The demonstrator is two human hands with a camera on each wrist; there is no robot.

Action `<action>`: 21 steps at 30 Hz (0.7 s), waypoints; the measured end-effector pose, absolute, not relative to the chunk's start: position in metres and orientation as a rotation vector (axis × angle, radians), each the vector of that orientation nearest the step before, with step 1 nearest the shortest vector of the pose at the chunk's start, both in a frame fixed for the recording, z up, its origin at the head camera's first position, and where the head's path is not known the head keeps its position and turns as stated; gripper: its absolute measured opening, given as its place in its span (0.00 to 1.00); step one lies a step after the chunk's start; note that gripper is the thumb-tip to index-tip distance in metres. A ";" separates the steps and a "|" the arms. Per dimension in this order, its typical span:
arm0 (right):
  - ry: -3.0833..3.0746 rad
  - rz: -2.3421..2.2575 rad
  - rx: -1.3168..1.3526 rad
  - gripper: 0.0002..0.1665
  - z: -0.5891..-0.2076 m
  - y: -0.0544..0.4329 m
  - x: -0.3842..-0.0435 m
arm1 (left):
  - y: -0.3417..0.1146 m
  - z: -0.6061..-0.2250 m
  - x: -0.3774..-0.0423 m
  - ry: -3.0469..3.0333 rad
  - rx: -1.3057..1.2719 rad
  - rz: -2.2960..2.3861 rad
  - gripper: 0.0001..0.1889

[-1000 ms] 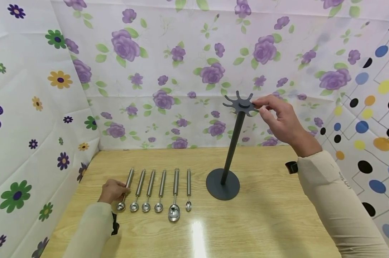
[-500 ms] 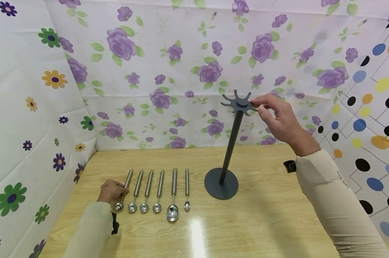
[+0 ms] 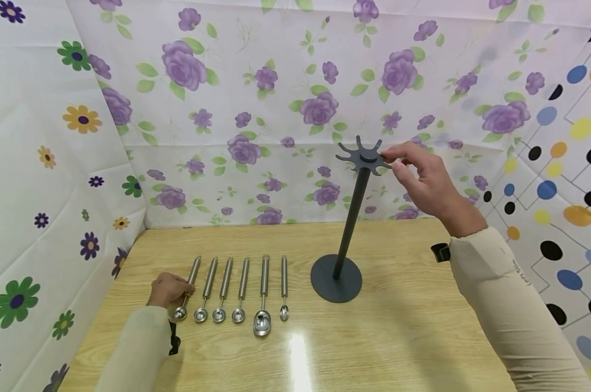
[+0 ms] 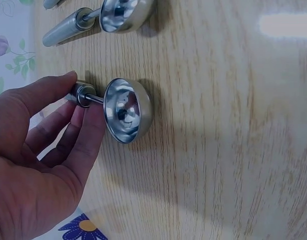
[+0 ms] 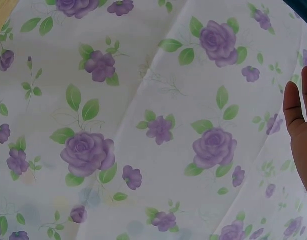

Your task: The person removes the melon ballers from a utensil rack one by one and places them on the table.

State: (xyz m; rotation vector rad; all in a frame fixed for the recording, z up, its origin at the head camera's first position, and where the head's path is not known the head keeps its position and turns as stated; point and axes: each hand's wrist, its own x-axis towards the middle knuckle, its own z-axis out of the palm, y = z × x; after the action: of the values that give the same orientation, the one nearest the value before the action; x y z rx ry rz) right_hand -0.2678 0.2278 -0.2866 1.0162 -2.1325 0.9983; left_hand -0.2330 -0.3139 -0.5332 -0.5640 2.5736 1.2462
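Note:
My left hand (image 3: 167,288) pinches the handle of the leftmost steel melon baller (image 3: 180,313) between thumb and fingers. Up close in the left wrist view, its round hollow bowl (image 4: 124,111) tips toward the camera, low over the table. At the right, a dark grey utensil stand (image 3: 352,223) has a round base and a crown of curved hooks. The thumb and fingertips of my right hand (image 3: 425,177) pinch one hook on the crown's right side. Only a few fingers and the palm edge of that hand (image 5: 301,127) show in the right wrist view.
Right of the held tool, more steel tools lie in a row, handles pointing away: several small round-bowled ones (image 3: 219,314), a large oval scoop (image 3: 263,322) and a narrow one (image 3: 284,312). Flowered cloth (image 3: 246,71) hangs behind the wooden table (image 3: 383,348); patterned cloths line both sides.
The head view has swung slightly, so everything sits a little further left than a second ago. Both hands keep their holds on the melon baller and the stand's hook.

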 end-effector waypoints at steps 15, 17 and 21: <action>-2.318 0.842 0.973 0.20 -0.281 0.230 -0.265 | -0.322 -0.506 -0.233 2.801 -0.421 0.903 0.24; -2.356 0.828 0.977 0.21 -0.280 0.232 -0.264 | -0.322 -0.496 -0.234 2.825 -0.391 0.887 0.25; -2.423 0.835 0.958 0.26 -0.282 0.238 -0.260 | -0.318 -0.475 -0.236 2.888 -0.294 0.859 0.25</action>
State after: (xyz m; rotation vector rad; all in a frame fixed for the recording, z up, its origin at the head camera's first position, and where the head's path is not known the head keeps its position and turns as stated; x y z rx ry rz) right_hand -0.2601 0.2376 -0.2823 0.9581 -2.4235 0.8352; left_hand -0.2355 -0.3175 -0.4755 -0.2936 2.8882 0.8589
